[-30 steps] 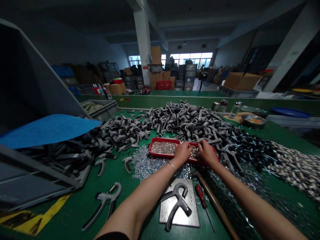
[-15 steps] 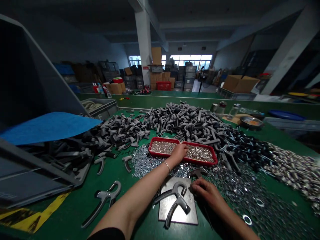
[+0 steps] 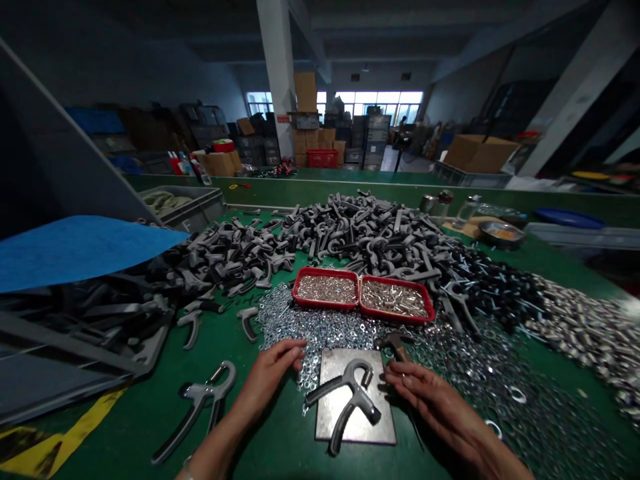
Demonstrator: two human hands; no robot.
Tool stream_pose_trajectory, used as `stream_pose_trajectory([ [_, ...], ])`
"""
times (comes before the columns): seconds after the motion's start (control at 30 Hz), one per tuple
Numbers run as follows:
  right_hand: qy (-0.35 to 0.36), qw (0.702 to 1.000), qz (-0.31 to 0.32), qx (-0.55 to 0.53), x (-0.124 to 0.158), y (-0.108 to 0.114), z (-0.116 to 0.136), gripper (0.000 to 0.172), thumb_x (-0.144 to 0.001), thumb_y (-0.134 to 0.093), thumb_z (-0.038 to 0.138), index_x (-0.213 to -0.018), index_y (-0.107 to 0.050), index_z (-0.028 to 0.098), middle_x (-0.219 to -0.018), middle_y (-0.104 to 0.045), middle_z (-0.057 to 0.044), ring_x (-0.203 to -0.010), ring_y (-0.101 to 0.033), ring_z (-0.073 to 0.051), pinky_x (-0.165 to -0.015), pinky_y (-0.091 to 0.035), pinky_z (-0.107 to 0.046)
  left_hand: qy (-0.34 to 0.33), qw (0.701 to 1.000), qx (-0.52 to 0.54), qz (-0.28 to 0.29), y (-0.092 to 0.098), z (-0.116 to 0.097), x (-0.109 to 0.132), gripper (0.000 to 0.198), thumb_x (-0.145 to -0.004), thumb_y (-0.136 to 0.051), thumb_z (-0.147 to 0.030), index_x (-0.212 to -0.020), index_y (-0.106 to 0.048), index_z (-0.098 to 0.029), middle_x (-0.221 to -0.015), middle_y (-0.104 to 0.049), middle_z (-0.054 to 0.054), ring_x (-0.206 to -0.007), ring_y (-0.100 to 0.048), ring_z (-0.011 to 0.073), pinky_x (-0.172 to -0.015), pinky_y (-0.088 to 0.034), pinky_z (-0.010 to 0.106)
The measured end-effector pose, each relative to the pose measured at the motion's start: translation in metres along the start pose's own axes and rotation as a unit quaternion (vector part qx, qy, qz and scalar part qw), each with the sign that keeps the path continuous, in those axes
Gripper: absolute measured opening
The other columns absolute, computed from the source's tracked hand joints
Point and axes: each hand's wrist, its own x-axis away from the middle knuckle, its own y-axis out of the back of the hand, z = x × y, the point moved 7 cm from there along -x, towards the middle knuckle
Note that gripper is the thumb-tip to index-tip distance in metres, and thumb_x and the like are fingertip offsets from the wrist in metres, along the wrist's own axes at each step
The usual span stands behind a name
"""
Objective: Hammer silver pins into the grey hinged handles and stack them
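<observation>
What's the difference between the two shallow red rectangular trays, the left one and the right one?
The left red tray holds small, round silver pieces, while the right red tray holds short, elongated silver pieces. The left tray also looks slightly smaller than the right tray in this view. Both are shallow, sit side by side, and are full of loose metal parts.

No words, brands or numbers can be read anywhere in view. The only sign is a small red sign (image 3: 284, 119) on the white pillar (image 3: 274, 73), toward 11 o'clock in the far background. It carries pale marks, but they are too small and blurred to make out.
</observation>
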Motion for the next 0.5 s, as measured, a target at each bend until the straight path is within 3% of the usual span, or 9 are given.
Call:
stream_pose_trajectory([
  [0.07,-0.01,1.0,-0.015,0.002,0.003,0.001,-0.001,0.033,-0.077,-0.084,0.018,-0.107,-0.072,0.011,-0.107,-0.077,-0.014,-0.099,-0.074,-0.019,-0.082,-0.061,-0.019,0.017,0.999,-0.047,0.018,0.01,0.005,0.017,0.039,-0.086,-0.06,-0.049,-0.109,-0.072,-0.019,-0.076,-0.071,0.002,-0.091,-0.067,0.0236,-0.088,-0.047,0.032],
  [0.2,-0.013,1.0,-0.008,0.024,0.009,-0.005,-0.003,0.039,-0.082,-0.081,0.021,-0.117,-0.067,0.012,-0.112,-0.075,-0.015,-0.092,-0.076,-0.018,-0.063,-0.062,-0.015,0.021,0.988,-0.145,0.042,0.015,0.034,0.06,0.028,-0.088,-0.057,-0.048,-0.098,-0.074,-0.029,-0.092,-0.072,0.004,-0.085,-0.068,0.0251,-0.084,-0.051,0.034],
  [0.27,-0.02,0.999,-0.01,0.029,0.012,-0.006,-0.004,0.035,-0.083,-0.08,0.022,-0.115,-0.068,0.013,-0.115,-0.075,-0.014,-0.091,-0.076,-0.017,-0.066,-0.062,-0.015,0.003,0.983,-0.179,0.045,0.016,0.055,0.082,0.023,-0.086,-0.06,-0.049,-0.093,-0.075,-0.034,-0.095,-0.073,0.004,-0.089,-0.067,0.0277,-0.085,-0.052,0.035],
  [0.4,-0.022,0.999,-0.006,0.023,0.015,-0.008,-0.007,0.024,-0.081,-0.081,0.018,-0.102,-0.073,0.012,-0.115,-0.075,-0.012,-0.107,-0.072,-0.02,-0.09,-0.06,-0.021,-0.021,0.982,-0.184,0.027,0.023,0.083,0.107,0.024,-0.086,-0.059,-0.049,-0.1,-0.075,-0.038,-0.101,-0.072,0.005,-0.098,-0.065,0.0297,-0.094,-0.048,0.037],
  [0.5,-0.031,0.999,-0.003,0.03,0.017,-0.013,-0.013,0.027,-0.078,-0.083,0.018,-0.103,-0.072,0.012,-0.11,-0.076,-0.012,-0.104,-0.073,-0.021,-0.083,-0.062,-0.019,0.018,0.987,-0.142,0.069,0.022,0.094,0.111,0.029,-0.087,-0.058,-0.054,-0.1,-0.075,-0.033,-0.096,-0.069,0.005,-0.094,-0.062,0.0271,-0.089,-0.048,0.037],
])
